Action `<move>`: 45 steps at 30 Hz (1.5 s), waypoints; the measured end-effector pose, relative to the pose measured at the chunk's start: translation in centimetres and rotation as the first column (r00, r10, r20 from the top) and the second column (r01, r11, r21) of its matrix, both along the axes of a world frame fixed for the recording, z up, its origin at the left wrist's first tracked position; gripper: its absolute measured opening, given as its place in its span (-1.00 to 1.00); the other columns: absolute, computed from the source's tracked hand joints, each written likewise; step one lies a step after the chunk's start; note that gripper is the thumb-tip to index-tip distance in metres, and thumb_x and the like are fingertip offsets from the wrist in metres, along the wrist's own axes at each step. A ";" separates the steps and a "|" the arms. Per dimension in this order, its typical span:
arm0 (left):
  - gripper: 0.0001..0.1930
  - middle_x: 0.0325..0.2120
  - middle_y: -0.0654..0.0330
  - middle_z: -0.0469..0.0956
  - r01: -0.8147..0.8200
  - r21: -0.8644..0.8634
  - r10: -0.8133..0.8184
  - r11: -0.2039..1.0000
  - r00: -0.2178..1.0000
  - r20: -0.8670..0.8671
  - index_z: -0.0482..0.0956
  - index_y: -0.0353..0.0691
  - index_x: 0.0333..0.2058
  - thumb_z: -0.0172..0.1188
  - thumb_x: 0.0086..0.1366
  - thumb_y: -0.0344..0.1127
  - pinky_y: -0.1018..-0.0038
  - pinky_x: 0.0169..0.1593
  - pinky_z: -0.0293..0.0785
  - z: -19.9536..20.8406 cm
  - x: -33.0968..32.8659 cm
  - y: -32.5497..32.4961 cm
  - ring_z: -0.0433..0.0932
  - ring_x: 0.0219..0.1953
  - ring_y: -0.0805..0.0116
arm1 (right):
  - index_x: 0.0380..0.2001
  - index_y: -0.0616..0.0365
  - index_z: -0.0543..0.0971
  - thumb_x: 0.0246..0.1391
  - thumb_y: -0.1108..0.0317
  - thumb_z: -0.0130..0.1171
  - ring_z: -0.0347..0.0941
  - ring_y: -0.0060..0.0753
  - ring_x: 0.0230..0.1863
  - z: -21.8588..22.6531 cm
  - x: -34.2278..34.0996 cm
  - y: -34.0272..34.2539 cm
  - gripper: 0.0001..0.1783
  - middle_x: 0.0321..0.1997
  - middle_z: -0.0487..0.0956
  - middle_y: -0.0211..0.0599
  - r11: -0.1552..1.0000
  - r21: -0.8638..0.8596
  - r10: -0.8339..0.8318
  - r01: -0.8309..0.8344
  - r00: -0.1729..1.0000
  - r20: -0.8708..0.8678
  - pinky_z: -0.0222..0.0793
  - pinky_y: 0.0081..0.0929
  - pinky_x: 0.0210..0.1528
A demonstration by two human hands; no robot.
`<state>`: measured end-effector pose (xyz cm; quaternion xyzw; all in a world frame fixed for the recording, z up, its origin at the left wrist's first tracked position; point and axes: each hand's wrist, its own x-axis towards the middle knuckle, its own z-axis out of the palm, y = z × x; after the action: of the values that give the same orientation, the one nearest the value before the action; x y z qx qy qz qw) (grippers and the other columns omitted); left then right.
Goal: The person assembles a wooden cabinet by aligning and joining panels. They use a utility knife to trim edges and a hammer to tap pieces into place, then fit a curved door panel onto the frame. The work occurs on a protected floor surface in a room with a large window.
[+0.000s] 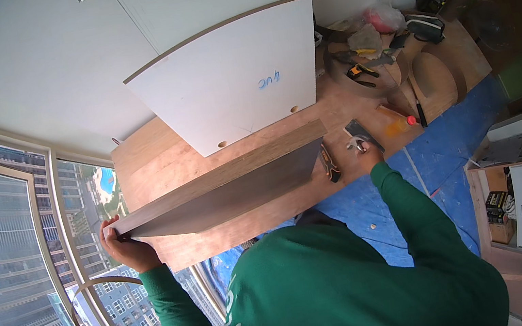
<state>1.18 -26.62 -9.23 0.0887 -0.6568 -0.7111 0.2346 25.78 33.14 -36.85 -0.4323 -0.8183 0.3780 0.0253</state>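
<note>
Board tipping point(237, 184): possibly swinging over or sliding, from having only the left hand point(125, 248) steadying one end and none bracing the other.
Knife snag: utility knife point(330, 165) lying between board's far end and right hand point(370, 157); possibly getting knocked by a leftward sweep; blade state not showing clearly.
Panel bump: white panel point(240, 77) leaning up beyond both hands; possibly getting scuffed by a board falling away from the body.
Left hand pose: reaching out wide, fingers curling around board's end, holding firmly.
Right hand pose: reaching forward, elbow bending slightly, fingers closing on a silver metal tool point(358, 142) over a dark flat block point(358, 127); exact finger placement not showing.
Board place: running from left hand toward right hand, stopping short of it, seemingly resting edge-on on the tabletop point(186, 250).
Bottle: red-capped bottle point(398, 118) lying just beyond right hand, to its right.
</note>
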 end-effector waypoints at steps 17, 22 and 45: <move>-0.71 -0.23 0.25 0.53 0.251 0.349 -0.252 0.903 0.967 -0.043 0.49 -0.13 -0.09 0.25 0.20 -0.37 0.20 0.25 0.34 1.6 0.4 -1.9 0.55 0.03 0.12 | 0.05 0.39 0.59 0.17 0.51 0.07 0.54 0.13 0.22 -10.0 -17.7 14.0 -0.62 0.14 0.61 0.23 0.988 0.075 0.127 -0.139 0.982 0.138 0.42 -0.12 0.26; -0.76 -0.23 0.23 0.48 0.273 0.373 -0.296 0.887 0.955 0.006 0.47 -0.11 -0.18 0.21 0.16 -0.37 0.25 0.23 0.34 2.3 0.9 -2.1 0.52 0.03 0.15 | 0.07 0.38 0.58 0.18 0.54 0.06 0.54 0.12 0.21 -12.1 -19.1 16.3 -0.61 0.13 0.62 0.19 0.983 0.128 0.127 -0.136 0.989 0.074 0.41 -0.13 0.28; -0.24 0.25 0.07 0.50 0.343 0.292 -0.401 0.893 0.900 0.168 0.50 -0.28 0.24 0.11 -0.03 -0.19 0.23 0.47 0.09 -5.7 5.5 -4.7 0.36 0.35 0.14 | 0.19 0.32 0.53 -0.08 0.23 0.64 0.55 -0.23 0.13 14.0 -10.1 -9.4 -0.21 0.13 0.64 -0.13 0.519 -0.719 0.709 -0.462 0.702 0.060 0.46 -0.35 0.23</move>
<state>6.69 -31.29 -14.90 0.0692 -0.5867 -0.8069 0.0045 15.65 23.69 -22.89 -0.1636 -0.7186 0.5419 -0.4039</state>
